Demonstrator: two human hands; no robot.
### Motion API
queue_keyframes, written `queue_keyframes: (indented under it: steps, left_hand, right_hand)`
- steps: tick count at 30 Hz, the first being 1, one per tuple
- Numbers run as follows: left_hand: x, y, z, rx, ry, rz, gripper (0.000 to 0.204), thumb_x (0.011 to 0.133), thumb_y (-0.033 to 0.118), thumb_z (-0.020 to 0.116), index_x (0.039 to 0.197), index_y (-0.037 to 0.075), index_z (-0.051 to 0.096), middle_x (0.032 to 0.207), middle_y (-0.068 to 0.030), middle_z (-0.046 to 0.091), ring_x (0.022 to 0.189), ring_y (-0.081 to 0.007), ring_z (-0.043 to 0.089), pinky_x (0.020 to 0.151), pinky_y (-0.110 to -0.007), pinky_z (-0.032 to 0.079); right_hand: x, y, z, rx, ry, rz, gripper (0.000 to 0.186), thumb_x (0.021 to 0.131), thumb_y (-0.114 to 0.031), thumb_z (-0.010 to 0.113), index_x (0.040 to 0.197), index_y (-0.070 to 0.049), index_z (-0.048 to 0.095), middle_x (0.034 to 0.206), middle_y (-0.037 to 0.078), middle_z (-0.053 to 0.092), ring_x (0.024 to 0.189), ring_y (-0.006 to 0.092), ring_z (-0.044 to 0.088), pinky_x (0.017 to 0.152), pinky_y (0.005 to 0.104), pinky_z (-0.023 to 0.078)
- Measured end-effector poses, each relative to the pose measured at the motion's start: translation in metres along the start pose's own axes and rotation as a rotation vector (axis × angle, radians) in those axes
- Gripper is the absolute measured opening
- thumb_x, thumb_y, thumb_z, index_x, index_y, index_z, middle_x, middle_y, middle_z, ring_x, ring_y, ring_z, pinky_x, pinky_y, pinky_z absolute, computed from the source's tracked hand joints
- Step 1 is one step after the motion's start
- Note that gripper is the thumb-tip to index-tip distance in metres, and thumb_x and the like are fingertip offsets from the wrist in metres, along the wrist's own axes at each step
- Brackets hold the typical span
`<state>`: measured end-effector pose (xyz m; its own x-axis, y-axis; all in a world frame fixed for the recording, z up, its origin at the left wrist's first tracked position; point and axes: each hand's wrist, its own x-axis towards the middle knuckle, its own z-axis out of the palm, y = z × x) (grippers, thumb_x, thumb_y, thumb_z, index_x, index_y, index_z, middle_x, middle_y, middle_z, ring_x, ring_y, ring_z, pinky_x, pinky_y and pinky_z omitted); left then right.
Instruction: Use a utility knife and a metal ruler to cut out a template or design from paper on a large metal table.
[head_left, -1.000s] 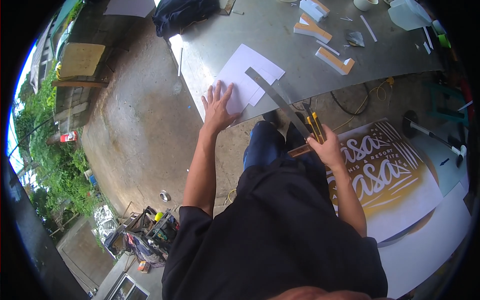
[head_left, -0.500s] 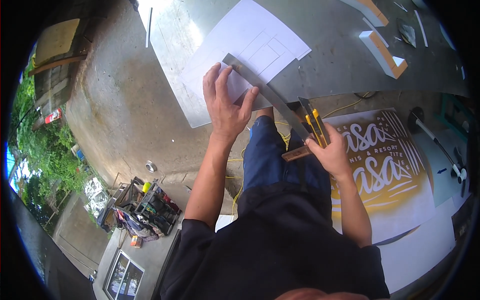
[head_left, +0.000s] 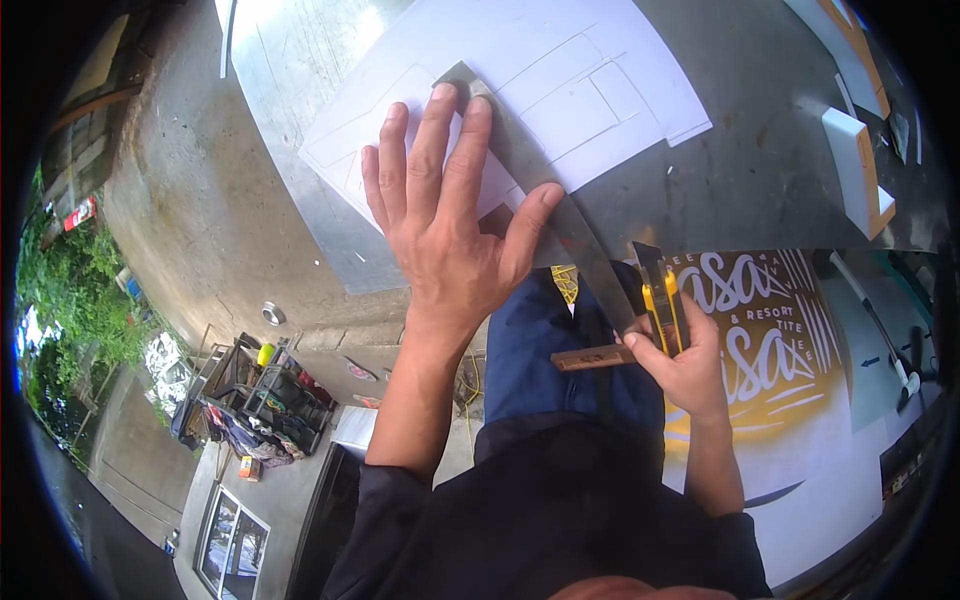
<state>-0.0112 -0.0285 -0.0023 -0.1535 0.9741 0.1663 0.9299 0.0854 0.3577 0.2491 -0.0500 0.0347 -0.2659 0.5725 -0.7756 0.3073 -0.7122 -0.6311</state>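
Note:
A white paper sheet [head_left: 640, 60] with drawn lines lies on the metal tabletop. Across it runs the steel blade of a try square [head_left: 590, 245], its brown stock [head_left: 592, 357] jutting past the table's near edge over my lap. My left hand [head_left: 445, 220] is open with fingers stretched over the sheet, the front fingertips resting on the blade's far end and the thumb by its edge. My right hand [head_left: 685, 365] is closed around a yellow and black utility knife [head_left: 663, 300], blade pointing up, and also grips the square near its stock.
White and tan block-shaped pieces [head_left: 850, 170] sit at the table's right, with thin white strips nearby. Beneath the table edge at right is a yellow and white printed sheet [head_left: 760, 400]. At lower left stands a rack [head_left: 265, 395] with clothes and other items.
My left hand has spread flatter and its fingers now lie further up the blade. The view has moved closer to the table. My right hand still holds the knife and square.

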Motion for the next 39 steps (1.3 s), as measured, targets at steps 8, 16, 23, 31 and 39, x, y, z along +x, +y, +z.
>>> queue_keyframes:
  steps: [8, 16, 23, 31, 39]
  left_hand:
    - [-0.003, 0.0, -0.002, -0.036, -0.066, -0.031, 0.066, 0.085, 0.042, 0.082, 0.139, 0.01, 0.063, 0.146, -0.0112, 0.06, 0.147, -0.0377, 0.042, 0.124, -0.054, 0.019]
    - [-0.004, -0.003, 0.001, -0.116, 0.051, -0.02, 0.064, 0.083, 0.036, 0.085, 0.138, 0.009, 0.065, 0.143, -0.0121, 0.061, 0.146, -0.0363, 0.045, 0.124, -0.054, 0.023]
    - [-0.003, -0.001, -0.004, 0.002, -0.057, -0.015, 0.061, 0.083, 0.039, 0.085, 0.131, 0.007, 0.068, 0.143, -0.0164, 0.061, 0.144, -0.0375, 0.048, 0.124, -0.055, 0.023]
    - [-0.003, 0.002, -0.004, 0.003, -0.106, -0.001, 0.058, 0.087, 0.041, 0.081, 0.131, 0.006, 0.067, 0.144, -0.0174, 0.061, 0.147, -0.039, 0.044, 0.127, -0.054, 0.015]
    - [-0.005, -0.003, -0.002, -0.025, -0.1, 0.004, 0.057, 0.089, 0.043, 0.079, 0.134, 0.009, 0.067, 0.145, -0.0149, 0.062, 0.148, -0.0381, 0.044, 0.127, -0.052, 0.012]
  right_hand:
    - [0.002, 0.015, -0.021, 0.028, -0.076, 0.065, 0.025, 0.084, -0.001, 0.078, 0.106, -0.002, 0.067, 0.083, 0.002, 0.072, 0.077, 0.0077, 0.068, 0.073, 0.0255, 0.054]
    - [0.005, 0.02, -0.035, 0.075, -0.122, 0.093, 0.024, 0.082, 0.001, 0.079, 0.102, -0.001, 0.065, 0.082, 0.002, 0.07, 0.077, 0.0092, 0.068, 0.074, 0.0265, 0.055]
    - [0.01, 0.015, -0.035, 0.068, -0.09, 0.133, 0.024, 0.083, 0.001, 0.079, 0.102, -0.001, 0.065, 0.083, 0.004, 0.072, 0.077, 0.01, 0.069, 0.074, 0.0266, 0.055]
    - [0.01, 0.017, -0.036, 0.026, -0.102, 0.105, 0.024, 0.082, 0.0, 0.08, 0.101, -0.001, 0.065, 0.083, 0.003, 0.073, 0.078, 0.0099, 0.07, 0.075, 0.0265, 0.055]
    - [0.007, 0.019, -0.035, 0.05, -0.107, 0.126, 0.024, 0.082, -0.001, 0.08, 0.099, -0.002, 0.065, 0.083, 0.003, 0.072, 0.077, 0.0091, 0.069, 0.073, 0.0255, 0.054]
